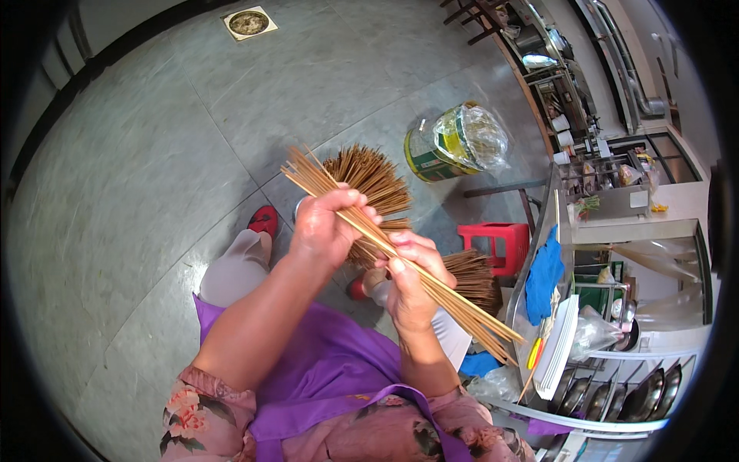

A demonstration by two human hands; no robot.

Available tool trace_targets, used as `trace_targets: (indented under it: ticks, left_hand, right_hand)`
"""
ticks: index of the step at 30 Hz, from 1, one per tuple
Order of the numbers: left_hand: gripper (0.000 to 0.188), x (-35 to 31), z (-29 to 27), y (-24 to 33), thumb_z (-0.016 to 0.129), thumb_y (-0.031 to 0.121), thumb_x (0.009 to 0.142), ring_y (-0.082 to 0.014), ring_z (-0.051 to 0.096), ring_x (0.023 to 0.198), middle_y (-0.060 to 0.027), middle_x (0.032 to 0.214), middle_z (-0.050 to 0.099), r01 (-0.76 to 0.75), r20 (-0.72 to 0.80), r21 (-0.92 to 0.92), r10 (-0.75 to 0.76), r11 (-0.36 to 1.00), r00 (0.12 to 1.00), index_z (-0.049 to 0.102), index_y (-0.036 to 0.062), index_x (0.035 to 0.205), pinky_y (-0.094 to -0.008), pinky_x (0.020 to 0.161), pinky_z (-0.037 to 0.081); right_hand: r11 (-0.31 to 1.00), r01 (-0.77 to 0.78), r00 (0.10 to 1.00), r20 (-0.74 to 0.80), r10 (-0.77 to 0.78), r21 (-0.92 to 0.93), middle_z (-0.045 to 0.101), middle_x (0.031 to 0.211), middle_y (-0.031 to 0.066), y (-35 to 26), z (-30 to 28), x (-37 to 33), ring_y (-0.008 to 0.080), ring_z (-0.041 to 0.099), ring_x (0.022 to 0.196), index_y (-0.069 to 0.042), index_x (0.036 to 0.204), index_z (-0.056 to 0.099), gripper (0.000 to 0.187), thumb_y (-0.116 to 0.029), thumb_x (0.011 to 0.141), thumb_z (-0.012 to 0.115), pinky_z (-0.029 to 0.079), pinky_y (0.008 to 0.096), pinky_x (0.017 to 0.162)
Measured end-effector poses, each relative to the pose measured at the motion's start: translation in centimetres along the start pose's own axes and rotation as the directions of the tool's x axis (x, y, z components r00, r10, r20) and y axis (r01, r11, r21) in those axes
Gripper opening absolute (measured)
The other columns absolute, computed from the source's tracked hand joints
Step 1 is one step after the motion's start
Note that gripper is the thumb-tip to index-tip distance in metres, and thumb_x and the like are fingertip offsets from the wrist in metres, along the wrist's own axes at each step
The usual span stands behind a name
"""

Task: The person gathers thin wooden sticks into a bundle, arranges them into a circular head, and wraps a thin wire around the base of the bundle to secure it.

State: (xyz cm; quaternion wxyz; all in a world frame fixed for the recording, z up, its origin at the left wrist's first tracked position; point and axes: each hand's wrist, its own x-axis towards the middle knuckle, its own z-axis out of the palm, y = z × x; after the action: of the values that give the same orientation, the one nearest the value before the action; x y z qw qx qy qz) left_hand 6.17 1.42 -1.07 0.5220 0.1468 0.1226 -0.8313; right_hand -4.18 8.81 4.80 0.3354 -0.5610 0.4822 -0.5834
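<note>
Both my hands are closed around one loose bundle of thin wooden skewers (466, 309), held slantwise in front of my purple apron (331, 350). My left hand (322, 229) grips the upper left part, with stick ends fanning out beyond it. Lower down, my right hand (414, 289) clasps the middle, its thumb lying along the sticks; the other ends stick out unevenly to the lower right. Beneath my hands, a thick mass of brown sticks (373, 181) stands on end near my feet, its holder mostly hidden. Another dense bunch of sticks (476, 279) is beside my right hand.
A green-and-yellow bucket (431, 154) covered with clear plastic stands ahead on the grey floor. Right of me are a red plastic stool (500, 239) and a metal table edge with a blue cloth (543, 273), white trays (560, 346) and a yellow-red handle (535, 351).
</note>
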Motion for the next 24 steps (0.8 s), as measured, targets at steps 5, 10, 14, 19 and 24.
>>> trace_targets:
  ticks: [5,10,14,19,24]
  left_hand:
    - [0.014,0.8,1.0,3.1,0.057,0.007,0.074,-0.0267,0.054,0.071,-0.0129,0.079,0.054,-0.185,-0.165,-0.008,0.181,0.983,0.97,0.05,0.005,0.086,-0.0442,0.068,0.048]
    - [0.015,0.1,0.8,4.9,0.054,0.013,0.077,-0.0265,0.057,0.066,-0.0138,0.078,0.057,-0.187,-0.144,0.232,0.224,0.954,0.964,0.052,0.0011,0.087,-0.0412,0.063,0.05]
    - [0.016,-0.6,1.4,3.4,0.05,0.013,0.078,-0.0234,0.058,0.061,-0.012,0.07,0.059,-0.026,-0.05,0.594,0.069,0.804,0.996,0.055,-0.001,0.084,-0.0347,0.06,0.05]
    - [0.01,-0.6,0.9,0.0,0.056,0.01,0.074,-0.0161,0.055,0.061,-0.0089,0.069,0.059,0.077,-0.063,0.792,-0.046,0.605,0.997,0.058,0.0009,0.073,-0.0249,0.062,0.044]
    - [0.027,-1.7,1.1,-1.8,0.062,0.02,0.071,-0.025,0.058,0.068,-0.0125,0.071,0.059,-0.174,0.189,0.951,0.037,-0.255,0.981,0.06,-0.0009,0.089,-0.0321,0.064,0.045]
  right_hand:
    - [0.992,0.091,0.996,-0.005,-0.09,0.082,0.054,0.091,0.0166,-4.1,-2.1,-0.1,0.024,0.056,0.065,0.001,0.086,0.052,0.018,-0.011,0.074,0.06,0.048,0.0313,0.054]
    - [0.984,0.048,0.986,-0.167,-0.019,0.171,0.053,0.081,0.0174,-6.8,-4.4,-0.1,0.0219,0.052,0.058,-0.001,0.082,0.051,0.017,-0.01,0.071,0.06,0.047,0.0299,0.047]
    - [0.977,-0.007,0.963,-0.263,0.064,0.212,0.05,0.08,0.0164,-6.8,-6.3,-0.6,0.0203,0.049,0.057,-0.002,0.082,0.05,0.014,-0.005,0.07,0.056,0.046,0.0279,0.047]
    - [0.973,-0.038,0.941,-0.32,0.111,0.228,0.049,0.079,0.0149,-5.9,-7.5,-1.1,0.0187,0.047,0.056,-0.002,0.082,0.05,0.014,-0.005,0.069,0.056,0.044,0.0274,0.045]
    - [0.985,-0.105,0.907,-0.393,0.153,0.14,0.049,0.073,0.0125,-5.9,-9.3,-1.0,0.017,0.044,0.048,-0.004,0.08,0.049,0.012,-0.008,0.07,0.054,0.04,0.0278,0.042]
